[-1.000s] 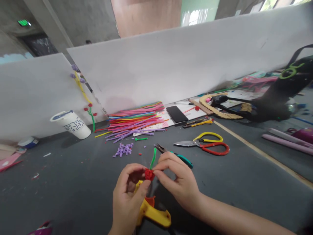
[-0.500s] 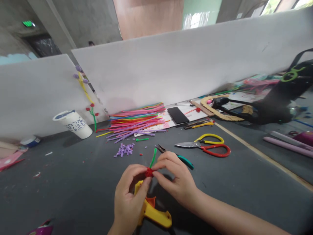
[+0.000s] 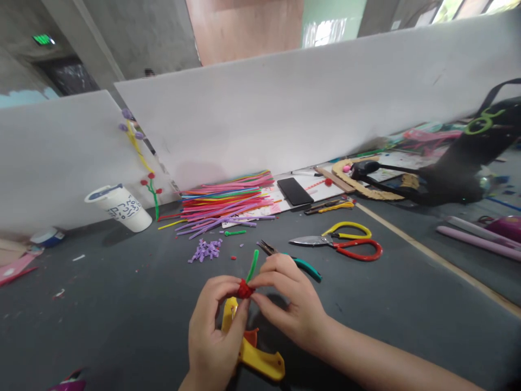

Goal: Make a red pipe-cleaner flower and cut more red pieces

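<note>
OK so, going left to right, with the fuzzy red ball (image 3: 245, 289) as the middle of the clock: way out between 9 and 10 there's a small white-and-blue tub (image 3: 48, 237), then a white cup with dark writing (image 3: 126, 209) tipped over toward the left at 10. Between 10 and 11 you've got a green fuzzy stem with red blobs (image 3: 152, 190) up by the white board (image 3: 244, 119), and closer in, a little heap of chopped purple bits (image 3: 205, 250). The big pile of multicoloured fuzzy sticks (image 3: 228, 203) is at about 12. Left hand (image 3: 215, 339) has the ball pinched between thumb and fingers on its 9 o'clock side, while the right hand (image 3: 295, 304) is nipping its 3 o'clock edge with thumb and fingertips. A short green fuzzy stem (image 3: 253, 265) sticks out of the ball's top, leaning toward 1. Down at 6 there's a yellow plastic tool with an orange trigger-like part (image 3: 262, 362), partly behind the left hand; can't tell if they're touching. Black phone (image 3: 295, 191) at 1, teal-handled pliers (image 3: 307, 267) around 2, partly behind the right hand, and scissors with one yellow and one red handle (image 3: 340, 241) further out at 2.
</note>
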Tool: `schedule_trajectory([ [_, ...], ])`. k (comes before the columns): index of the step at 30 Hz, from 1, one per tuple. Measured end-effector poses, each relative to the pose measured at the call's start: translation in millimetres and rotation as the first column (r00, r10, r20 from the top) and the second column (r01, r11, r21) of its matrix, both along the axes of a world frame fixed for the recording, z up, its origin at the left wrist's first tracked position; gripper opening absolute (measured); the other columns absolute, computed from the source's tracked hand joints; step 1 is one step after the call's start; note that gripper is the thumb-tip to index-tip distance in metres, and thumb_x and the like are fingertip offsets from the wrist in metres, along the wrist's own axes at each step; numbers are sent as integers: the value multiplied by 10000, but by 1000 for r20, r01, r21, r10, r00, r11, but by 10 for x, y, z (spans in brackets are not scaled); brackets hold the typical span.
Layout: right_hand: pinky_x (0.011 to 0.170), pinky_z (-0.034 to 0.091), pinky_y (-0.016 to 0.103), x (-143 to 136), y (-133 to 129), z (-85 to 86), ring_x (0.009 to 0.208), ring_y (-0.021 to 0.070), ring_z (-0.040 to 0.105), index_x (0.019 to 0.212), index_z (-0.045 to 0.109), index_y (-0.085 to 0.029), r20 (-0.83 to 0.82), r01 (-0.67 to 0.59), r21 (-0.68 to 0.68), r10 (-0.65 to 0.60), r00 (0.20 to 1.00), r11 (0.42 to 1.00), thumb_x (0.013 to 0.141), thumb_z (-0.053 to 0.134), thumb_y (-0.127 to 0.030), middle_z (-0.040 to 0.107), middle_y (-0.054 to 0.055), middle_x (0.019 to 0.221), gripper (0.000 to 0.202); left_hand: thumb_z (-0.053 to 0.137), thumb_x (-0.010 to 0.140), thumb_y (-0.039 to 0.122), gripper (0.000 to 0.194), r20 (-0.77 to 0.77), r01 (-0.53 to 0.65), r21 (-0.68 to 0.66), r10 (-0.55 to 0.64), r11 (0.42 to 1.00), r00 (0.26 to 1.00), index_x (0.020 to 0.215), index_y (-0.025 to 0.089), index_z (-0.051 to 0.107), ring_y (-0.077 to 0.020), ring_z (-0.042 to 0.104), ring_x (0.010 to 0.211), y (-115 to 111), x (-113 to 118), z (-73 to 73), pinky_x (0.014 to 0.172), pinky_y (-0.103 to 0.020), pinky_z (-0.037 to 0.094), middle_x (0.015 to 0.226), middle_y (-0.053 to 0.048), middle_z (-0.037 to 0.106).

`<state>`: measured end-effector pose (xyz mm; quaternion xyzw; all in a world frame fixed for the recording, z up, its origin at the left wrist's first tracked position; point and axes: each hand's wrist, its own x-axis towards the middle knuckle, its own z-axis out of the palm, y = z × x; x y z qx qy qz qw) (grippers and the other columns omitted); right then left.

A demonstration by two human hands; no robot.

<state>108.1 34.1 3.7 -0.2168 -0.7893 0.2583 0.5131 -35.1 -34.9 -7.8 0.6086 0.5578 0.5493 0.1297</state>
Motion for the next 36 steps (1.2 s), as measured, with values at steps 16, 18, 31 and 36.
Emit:
schedule_trajectory([
  [16, 581, 410, 195, 144, 386, 11, 588, 99, 540, 1027, 515, -180, 435, 263, -338, -98, 895, 904, 857, 416, -174, 583, -28, 719, 197, 673, 706, 218, 170, 546, -47, -217, 161, 975, 822, 871, 203, 629, -137, 626, 801, 215, -299, 59, 775, -233, 491, 862, 3, 604],
  [18, 648, 416, 208, 155, 414, 4, 695, 114, 574, 1060, 497, -191, 657, 317, -232, -92, 749, 920, 834, 448, -179, 607, 8, 877, 232, 685, 698, 229, 178, 572, -17, -238, 155, 971, 806, 864, 202, 629, -136, 637, 778, 237, -321, 60, 752, -232, 498, 865, 7, 604],
  [31, 807, 379, 456, 320, 549, -156, 947, 357, 539, 802, 563, -139, 775, 410, -326, -7, 631, 852, 579, 633, -299, 597, 170, 938, 284, 684, 687, 108, 161, 895, 309, -181, 26, 934, 445, 815, 182, 619, -112, 649, 683, 165, -152, 222, 674, -208, 509, 782, -8, 685],
  [36, 680, 469, 370, 341, 647, -20, 750, 237, 613, 846, 540, -160, 466, 160, -691, 265, 845, 705, 750, 366, -390, 623, 89, 774, 304, 658, 702, 56, 156, 950, 355, -166, 52, 920, 309, 821, 154, 635, -81, 635, 612, 185, -184, 278, 618, -168, 514, 770, -50, 703],
])
